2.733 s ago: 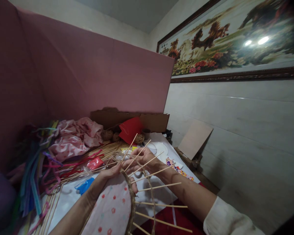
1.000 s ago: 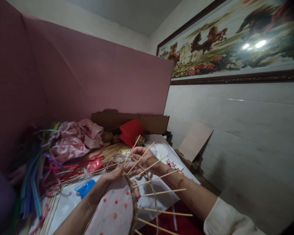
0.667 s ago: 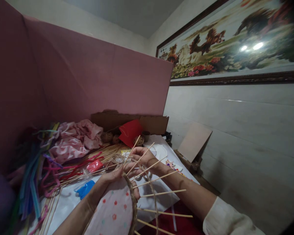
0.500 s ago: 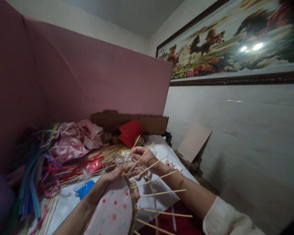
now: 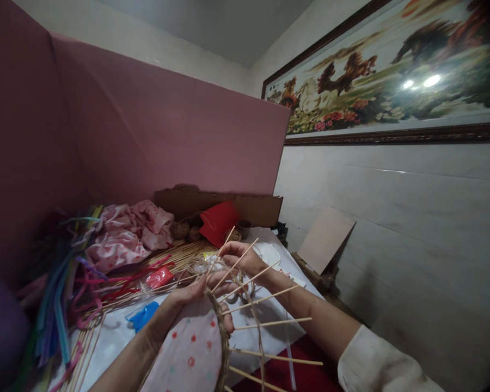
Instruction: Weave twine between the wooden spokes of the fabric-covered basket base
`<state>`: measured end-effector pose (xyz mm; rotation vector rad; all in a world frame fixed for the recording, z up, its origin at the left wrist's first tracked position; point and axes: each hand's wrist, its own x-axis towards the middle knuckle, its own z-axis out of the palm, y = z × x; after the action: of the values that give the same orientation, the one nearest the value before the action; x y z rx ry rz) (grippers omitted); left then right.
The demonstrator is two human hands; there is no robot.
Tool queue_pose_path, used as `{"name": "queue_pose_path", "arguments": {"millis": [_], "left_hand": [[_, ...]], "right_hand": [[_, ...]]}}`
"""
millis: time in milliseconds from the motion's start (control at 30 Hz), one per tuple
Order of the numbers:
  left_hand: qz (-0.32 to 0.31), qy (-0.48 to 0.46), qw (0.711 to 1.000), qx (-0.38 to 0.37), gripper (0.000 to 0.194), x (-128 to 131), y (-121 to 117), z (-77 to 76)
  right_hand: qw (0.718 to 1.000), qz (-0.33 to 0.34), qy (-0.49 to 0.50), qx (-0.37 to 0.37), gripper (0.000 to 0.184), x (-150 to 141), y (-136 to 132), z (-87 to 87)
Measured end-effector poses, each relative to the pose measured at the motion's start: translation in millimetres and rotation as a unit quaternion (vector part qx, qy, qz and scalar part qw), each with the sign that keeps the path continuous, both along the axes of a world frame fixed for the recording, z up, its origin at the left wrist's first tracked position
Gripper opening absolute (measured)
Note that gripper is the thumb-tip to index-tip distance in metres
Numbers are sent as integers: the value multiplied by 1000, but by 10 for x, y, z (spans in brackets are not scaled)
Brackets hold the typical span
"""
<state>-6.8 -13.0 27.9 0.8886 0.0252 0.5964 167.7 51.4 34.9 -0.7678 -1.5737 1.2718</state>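
The left hand [image 5: 185, 295] grips a red-dotted disc [image 5: 191, 340] above the desk's [image 5: 114, 335] near side, sticks [image 5: 280, 322] fanning from its rim; the right hand [image 5: 247, 260] pinches the twine [image 5: 262, 348] crossing them. From where I stand, a white round piece [image 5: 271, 253] shows by the right edge.

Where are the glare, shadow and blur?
Head view: two white glare spots on the wide, dark-framed horse picture; head view: soft shadow on the pale tiled wall, right of the flat beige board; head view: rounded purple shape at lower left dim and blurred.
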Motion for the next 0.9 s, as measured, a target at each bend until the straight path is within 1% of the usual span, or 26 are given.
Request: {"name": "queue_pose_path", "arguments": {"millis": [133, 233, 367, 500, 667, 767, 900], "left_hand": [[-6, 10, 1000, -8, 48, -4, 0, 10], [-3, 9, 1000, -10, 48, -10, 21, -17], [-2, -4, 1000, 4, 49, -6, 59, -70], [-10, -10, 1000, 12, 51, 10, 80, -93], [-10, -13, 1000, 11, 44, 25, 70, -84], [-4, -14, 1000, 16, 42, 32, 40, -56], [-2, -11, 1000, 20, 44, 38, -4, -6]], "right_hand": [[999, -2, -32, 9, 11, 40, 83, -24], [998, -9, -56, 18, 12, 84, 179, -43], [996, -26, -75, 36, 13, 141, 299, 3], [996, -22, -79, 40, 21, 177, 395, 159], [996, 14, -89, 27, 31, 211, 531, 419], [993, 38, -105, 26, 30, 226, 602, 578], [988, 65, -134, 36, 23, 189, 659, 783]]}}
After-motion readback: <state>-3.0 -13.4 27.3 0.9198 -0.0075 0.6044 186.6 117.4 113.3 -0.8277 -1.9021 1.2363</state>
